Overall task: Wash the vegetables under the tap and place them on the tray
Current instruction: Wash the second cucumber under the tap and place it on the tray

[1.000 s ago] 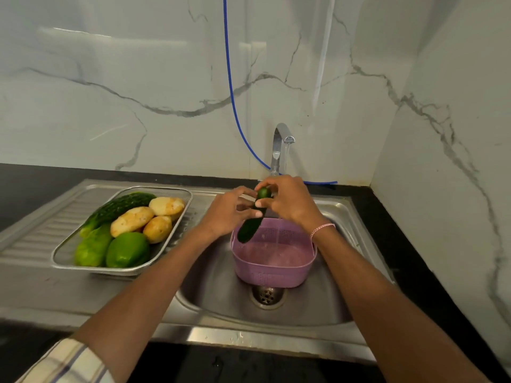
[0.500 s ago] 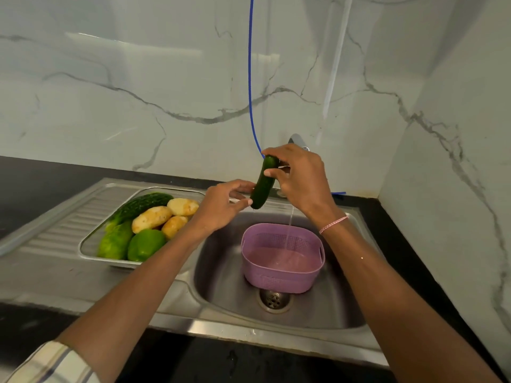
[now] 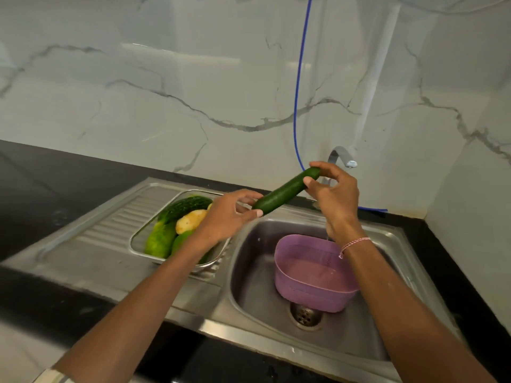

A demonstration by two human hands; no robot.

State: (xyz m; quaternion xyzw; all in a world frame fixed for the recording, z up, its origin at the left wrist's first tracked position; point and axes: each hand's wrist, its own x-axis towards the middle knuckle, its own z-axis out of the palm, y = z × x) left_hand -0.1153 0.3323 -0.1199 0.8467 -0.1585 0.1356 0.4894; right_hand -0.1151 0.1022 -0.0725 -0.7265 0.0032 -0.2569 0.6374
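Observation:
A dark green cucumber (image 3: 286, 189) is held slanted in the air above the sink's left rim, between both hands. My right hand (image 3: 334, 196) pinches its upper end near the tap (image 3: 341, 156). My left hand (image 3: 229, 214) pinches its lower end with thumb and fingertips. Under my left forearm a steel tray (image 3: 138, 239) on the drainboard holds a bitter gourd (image 3: 184, 207), a potato (image 3: 190, 221) and green vegetables (image 3: 160, 240); part of the tray is hidden.
A purple plastic basket (image 3: 315, 275) stands in the steel sink (image 3: 249, 272) over the drain (image 3: 305, 316). A blue hose (image 3: 297, 106) runs down the marble wall behind the tap. Black countertop surrounds the sink.
The cucumber has risen from over the basket, out of the water stream, and tipped from nearly upright to slanted left. My left hand now pinches its lower end. The view shifted right.

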